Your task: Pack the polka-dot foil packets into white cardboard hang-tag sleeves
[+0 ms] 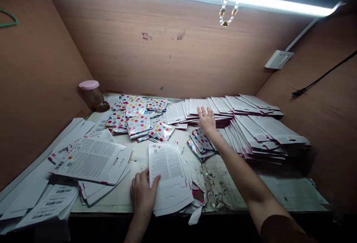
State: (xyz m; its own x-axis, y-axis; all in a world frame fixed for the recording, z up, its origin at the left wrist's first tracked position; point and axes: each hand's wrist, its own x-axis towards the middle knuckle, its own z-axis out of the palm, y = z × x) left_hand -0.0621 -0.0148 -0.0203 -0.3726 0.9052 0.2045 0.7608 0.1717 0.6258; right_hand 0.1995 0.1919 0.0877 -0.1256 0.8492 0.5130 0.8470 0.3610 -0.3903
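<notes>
In the head view, my left hand [142, 193] rests at the left edge of a flat white printed card sleeve [166, 165], which lies on others at the front of the table. Its thumb lies on the sleeve and its fingers are beside the edge. My right hand [206, 121] reaches far forward, its fingers apart and flat over a row of white printed sleeves [174, 113] at the back. Below its wrist lie several polka-dot packets [199, 141] in shiny wrap. A larger heap of polka-dot packets [139, 124] sits left of the row.
More printed sleeves [89, 159] and barcode sheets [51, 204] are spread at left. Fanned stacks of sleeves [267, 133] fill the right side. A jar with a pink lid [89, 85] leans by the left wall. A beaded string [228, 12] hangs above, near the tube light.
</notes>
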